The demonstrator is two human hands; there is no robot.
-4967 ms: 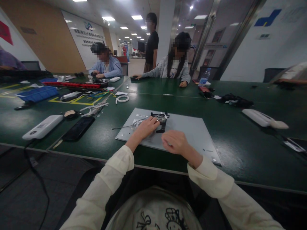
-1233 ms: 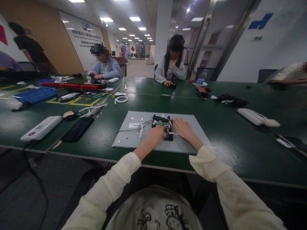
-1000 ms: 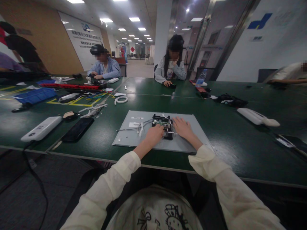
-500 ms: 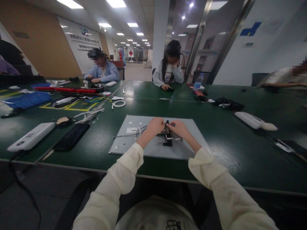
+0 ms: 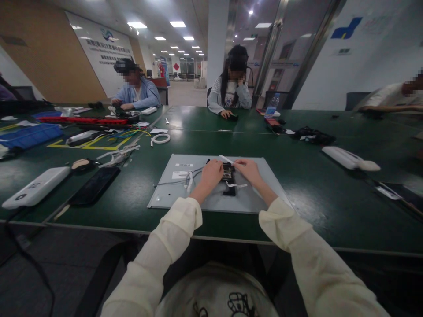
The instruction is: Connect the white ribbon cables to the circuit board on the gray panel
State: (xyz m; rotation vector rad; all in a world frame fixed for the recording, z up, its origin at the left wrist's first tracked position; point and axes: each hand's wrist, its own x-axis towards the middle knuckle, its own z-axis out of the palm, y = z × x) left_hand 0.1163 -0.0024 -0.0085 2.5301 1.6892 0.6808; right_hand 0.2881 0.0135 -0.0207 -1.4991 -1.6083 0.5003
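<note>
At centre frame, on the grey panel point(image 5: 257, 193), the left hand point(image 5: 211, 172) rests fingers-down against the small circuit board point(image 5: 228, 172) while the right hand point(image 5: 248, 169) pinches a white ribbon cable point(image 5: 226, 159) just above it, apparently mid-connection, calling for careful alignment.

Long green table point(image 5: 330, 207); white pillar point(image 5: 216, 39); ceiling lights point(image 5: 177, 23).

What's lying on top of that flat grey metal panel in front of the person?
On the flat grey metal panel sit a small black circuit board, thin wires and white labels. The left hand and right hand cover part of the board.
</note>
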